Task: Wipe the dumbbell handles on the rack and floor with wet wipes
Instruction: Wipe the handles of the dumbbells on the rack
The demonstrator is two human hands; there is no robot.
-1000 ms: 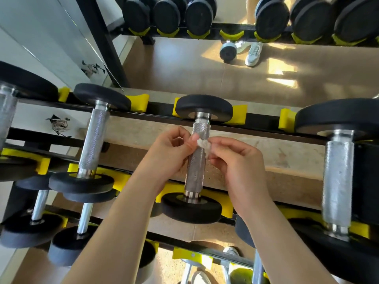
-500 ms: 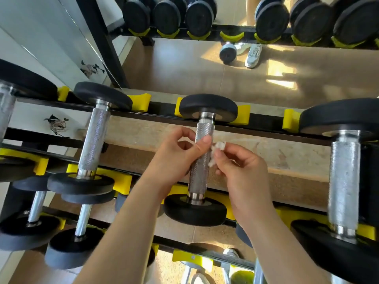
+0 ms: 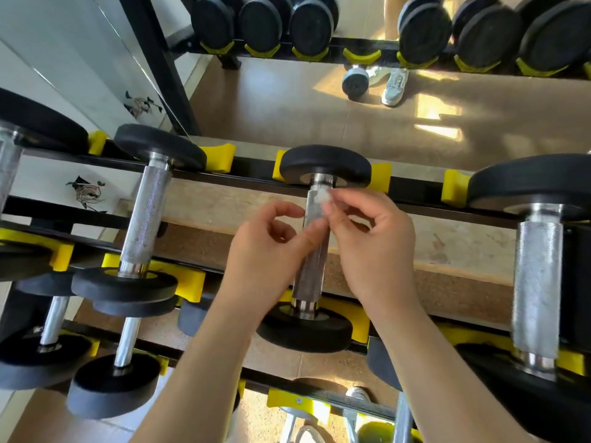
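Moved: since half a second ago the right hand (image 3: pixel 377 247) has carried the small crumpled white wet wipe (image 3: pixel 323 197) from beside the bar up onto its far end. The left hand (image 3: pixel 265 251) stays at the bar's left side.
Left grip: fingers loosely curled with nothing visible in them; the thumb tip touches the left side of the bar.
Right grip: a narrow pinch, thumb and fingertips closed on the wipe.
Wet wipe: pressed against the top of the bar, just below the far head.
Dumbbell: black round-headed dumbbell (image 3: pixel 305 330) with a knurled steel handle (image 3: pixel 311 270), lying across the top tier, each head in a yellow cradle.
Rack: black steel rack (image 3: pixel 412 190) with yellow plastic cradles; lower tiers hold more dumbbells.
Neighbours: slimmer similar dumbbell (image 3: pixel 145 219) on the left and thicker dumbbell (image 3: pixel 537 282) on the right, both apart from the hands.
Farther off: small grey-ended dumbbell (image 3: pixel 355 81) on the brown floor, just beside a pale sneaker (image 3: pixel 395 86).
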